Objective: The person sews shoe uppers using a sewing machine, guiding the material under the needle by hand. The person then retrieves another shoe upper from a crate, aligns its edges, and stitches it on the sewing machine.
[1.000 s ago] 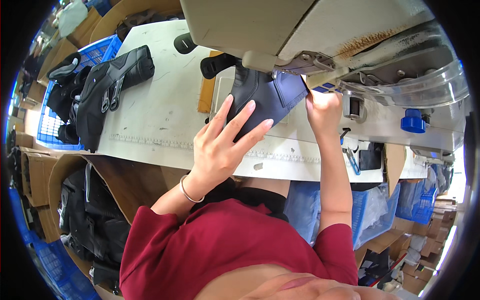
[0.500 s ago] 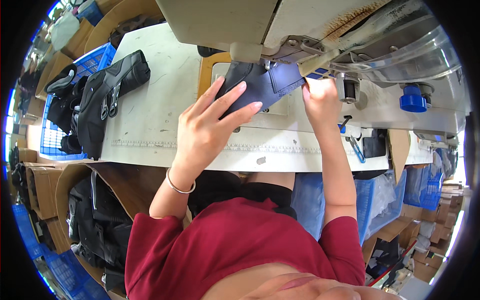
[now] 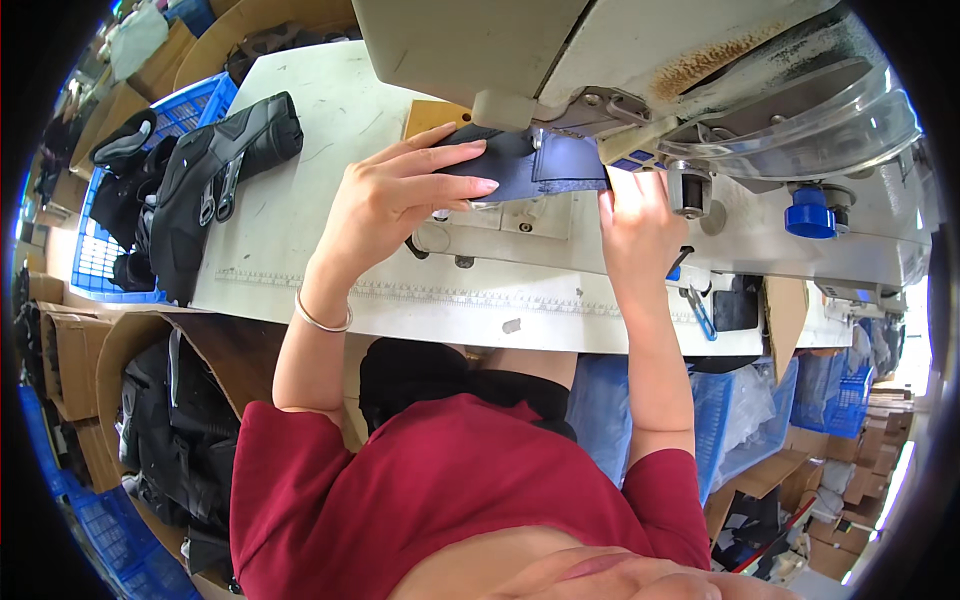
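Note:
A dark, flat stitched panel [image 3: 513, 168], probably leather or coated fabric, lies under the head of a sewing machine [image 3: 500, 108]; bluish light falls on its right part. My left hand [image 3: 385, 200] rests on the panel's left end with fingers stretched out and apart. At the panel's right edge, my right hand [image 3: 638, 215] is closed, pinching the corner between thumb and fingers. The needle area is partly hidden by the machine head.
A white worktable [image 3: 400, 285] carries a printed ruler strip. Black padded pieces with metal pulls [image 3: 205, 190] lie over a blue crate [image 3: 90, 250] at left. Blue-handled snips [image 3: 702, 312] lie at right. Below left stands a cardboard box [image 3: 115, 370] of black pieces.
The panel has turned, its near edge now more level and farther from me. My left hand has shifted left and lies flatter; my right hand still pinches the right corner.

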Available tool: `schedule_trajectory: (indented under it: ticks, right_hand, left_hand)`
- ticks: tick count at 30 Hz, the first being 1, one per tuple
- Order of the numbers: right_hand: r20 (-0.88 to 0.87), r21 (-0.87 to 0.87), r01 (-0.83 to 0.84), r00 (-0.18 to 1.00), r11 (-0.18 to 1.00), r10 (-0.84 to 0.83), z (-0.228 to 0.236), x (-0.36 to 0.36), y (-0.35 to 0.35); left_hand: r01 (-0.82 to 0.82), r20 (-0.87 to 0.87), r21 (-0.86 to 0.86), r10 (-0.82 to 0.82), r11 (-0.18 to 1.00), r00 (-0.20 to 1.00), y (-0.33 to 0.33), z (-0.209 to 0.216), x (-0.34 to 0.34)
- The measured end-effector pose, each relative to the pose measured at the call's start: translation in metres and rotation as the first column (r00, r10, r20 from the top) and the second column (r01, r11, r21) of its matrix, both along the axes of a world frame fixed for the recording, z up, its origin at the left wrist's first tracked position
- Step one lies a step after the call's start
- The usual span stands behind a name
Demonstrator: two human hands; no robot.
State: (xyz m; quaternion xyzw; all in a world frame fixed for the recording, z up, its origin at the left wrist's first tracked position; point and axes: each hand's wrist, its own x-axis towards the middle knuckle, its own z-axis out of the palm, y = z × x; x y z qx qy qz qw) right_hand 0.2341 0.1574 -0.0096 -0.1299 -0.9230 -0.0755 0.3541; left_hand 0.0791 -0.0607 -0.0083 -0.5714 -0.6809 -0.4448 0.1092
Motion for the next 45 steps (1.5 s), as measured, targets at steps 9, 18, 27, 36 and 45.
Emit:
schedule_trajectory:
  ticks: [9, 18, 27, 36, 45]
  right_hand:
    - [-0.031, -0.251, -0.009, 1.000, 0.968, 0.001, -0.016, -0.014, 0.024]
    - [-0.018, -0.279, -0.015, 1.000, 0.960, 0.011, -0.009, -0.017, 0.020]
    - [-0.176, -0.215, -0.101, 0.982, 0.971, 0.063, -0.014, -0.007, 0.002]
    - [-0.590, -0.656, -0.419, 0.803, -0.628, 0.081, -0.018, -0.031, -0.095]
    - [-0.466, -0.861, -0.340, 0.825, -0.378, 0.319, -0.029, -0.041, -0.122]
  left_hand:
    - [-0.055, 0.002, -0.010, 0.055, 0.998, 0.999, 0.009, 0.008, -0.006]
    - [-0.076, 0.106, -0.034, 0.080, 0.996, 0.991, 0.016, 0.005, -0.018]
    - [-0.107, -0.050, -0.073, 0.104, 0.992, 0.993, 0.012, 0.010, -0.016]
    - [-0.475, -0.296, 0.121, 0.488, 0.872, 0.821, -0.018, -0.027, 0.052]
    - [-0.289, -0.182, -0.323, 0.241, 0.901, 0.953, -0.095, -0.007, 0.104]
